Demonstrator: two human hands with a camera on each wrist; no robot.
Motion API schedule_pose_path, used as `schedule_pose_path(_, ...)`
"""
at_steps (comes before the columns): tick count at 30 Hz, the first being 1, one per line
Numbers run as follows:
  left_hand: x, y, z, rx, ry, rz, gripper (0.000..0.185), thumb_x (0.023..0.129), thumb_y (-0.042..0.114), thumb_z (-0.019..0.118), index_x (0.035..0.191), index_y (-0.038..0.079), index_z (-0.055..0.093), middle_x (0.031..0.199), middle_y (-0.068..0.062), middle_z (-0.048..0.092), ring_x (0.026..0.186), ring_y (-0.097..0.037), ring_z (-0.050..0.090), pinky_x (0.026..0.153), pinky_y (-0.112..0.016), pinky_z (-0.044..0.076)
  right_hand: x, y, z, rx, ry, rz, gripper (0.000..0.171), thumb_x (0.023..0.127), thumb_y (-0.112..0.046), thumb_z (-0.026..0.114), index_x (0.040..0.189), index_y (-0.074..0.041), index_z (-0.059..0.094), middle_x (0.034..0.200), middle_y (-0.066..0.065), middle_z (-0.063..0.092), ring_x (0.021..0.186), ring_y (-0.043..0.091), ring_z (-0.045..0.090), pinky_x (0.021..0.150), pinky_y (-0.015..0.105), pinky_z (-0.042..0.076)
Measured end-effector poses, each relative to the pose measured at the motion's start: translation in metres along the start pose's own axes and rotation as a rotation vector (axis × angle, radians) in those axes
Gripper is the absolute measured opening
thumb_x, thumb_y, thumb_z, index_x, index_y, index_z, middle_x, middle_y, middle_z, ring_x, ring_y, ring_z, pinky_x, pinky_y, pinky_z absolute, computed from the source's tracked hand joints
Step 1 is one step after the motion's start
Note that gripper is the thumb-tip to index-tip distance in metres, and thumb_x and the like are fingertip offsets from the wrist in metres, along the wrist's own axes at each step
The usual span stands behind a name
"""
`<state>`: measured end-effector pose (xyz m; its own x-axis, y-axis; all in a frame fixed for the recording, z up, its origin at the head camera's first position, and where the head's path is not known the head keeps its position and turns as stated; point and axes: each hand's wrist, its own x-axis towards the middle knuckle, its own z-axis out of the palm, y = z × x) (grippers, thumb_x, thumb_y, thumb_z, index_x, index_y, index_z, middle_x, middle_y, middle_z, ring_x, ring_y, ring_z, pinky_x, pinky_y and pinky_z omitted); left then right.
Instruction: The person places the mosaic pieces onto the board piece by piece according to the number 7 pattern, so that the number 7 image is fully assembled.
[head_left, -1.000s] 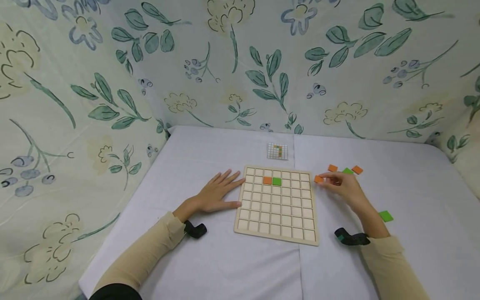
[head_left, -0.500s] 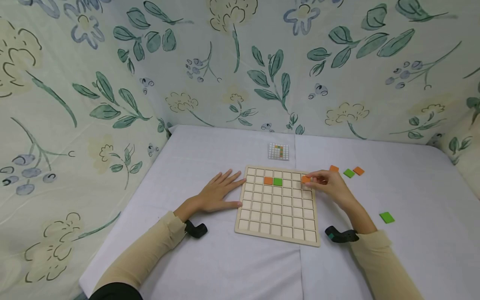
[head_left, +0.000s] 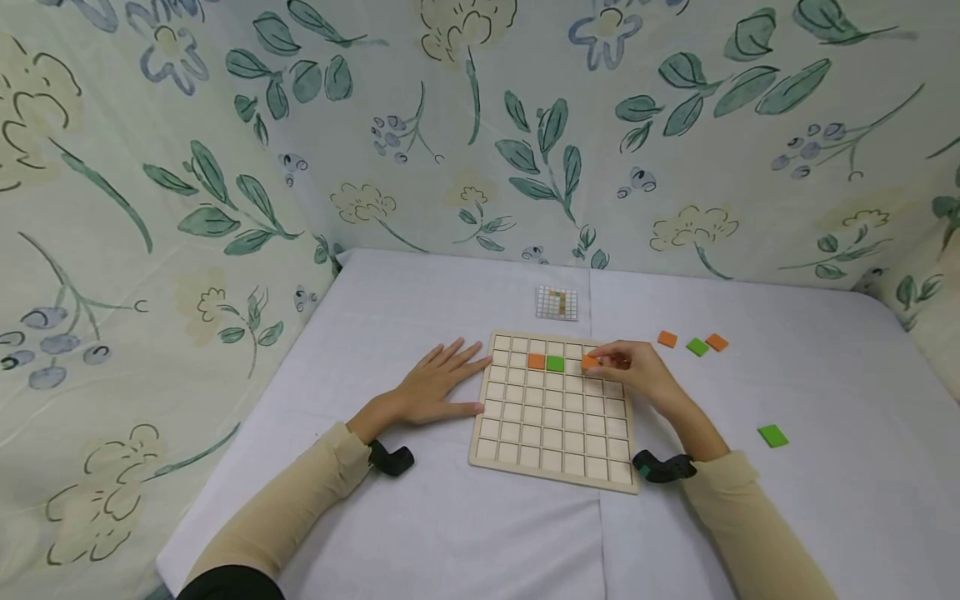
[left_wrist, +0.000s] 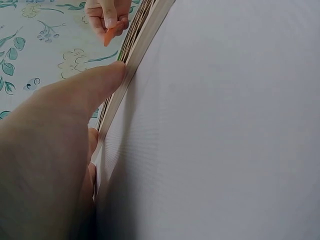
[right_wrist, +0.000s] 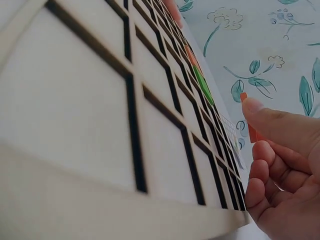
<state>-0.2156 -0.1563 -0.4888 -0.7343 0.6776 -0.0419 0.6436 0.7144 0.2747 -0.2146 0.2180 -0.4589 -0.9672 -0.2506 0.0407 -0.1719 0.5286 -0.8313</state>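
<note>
My right hand pinches an orange square tile between thumb and fingers, over the upper right part of a wooden grid board. In the right wrist view the pinched orange tile stands tilted above the board's surface. Two tiles lie side by side in the board's second row: an orange one and a green one. Fingers spread, my left hand lies flat on the cloth, its thumb and fingertips at the board's left edge. The left wrist view shows that thumb against the rim.
Behind the board lies a small card printed with a coloured grid pattern. To the right are loose tiles: two orange, a green between them, and another green nearer me. A white cloth covers the table; floral fabric hangs behind.
My right hand has carried the orange tile leftward, from beside the board's right edge to over its second row, closer to the green tile. The left hand has stayed in place.
</note>
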Motion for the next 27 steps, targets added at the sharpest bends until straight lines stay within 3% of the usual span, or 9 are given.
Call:
schedule_pose_path(14,-0.001,0.001,0.0,-0.013,0.012,0.007,0.082,0.094,0.072,0.042,0.161,0.031,0.017,0.167,0.0,0.008,0.152,-0.028,-0.001,0.12,-0.051,0.0,0.009,0.002,0.012,-0.018,-0.028,-0.032,0.029,0.086,-0.011,0.08,0.108,0.005,0.073,0.08,0.005,0.06,0.069,0.015,0.05,0.057,0.021,0.041)
schedule_pose_path(27,-0.001,0.002,0.0,-0.013,0.002,-0.005,0.083,0.093,0.074,0.04,0.161,0.032,0.016,0.167,0.002,0.005,0.152,-0.026,-0.003,0.12,-0.05,-0.001,0.011,-0.001,0.015,-0.032,-0.04,0.0,0.027,0.087,-0.01,0.078,0.109,0.005,0.073,0.076,0.005,0.057,0.068,0.017,0.047,0.056,0.022,0.038)
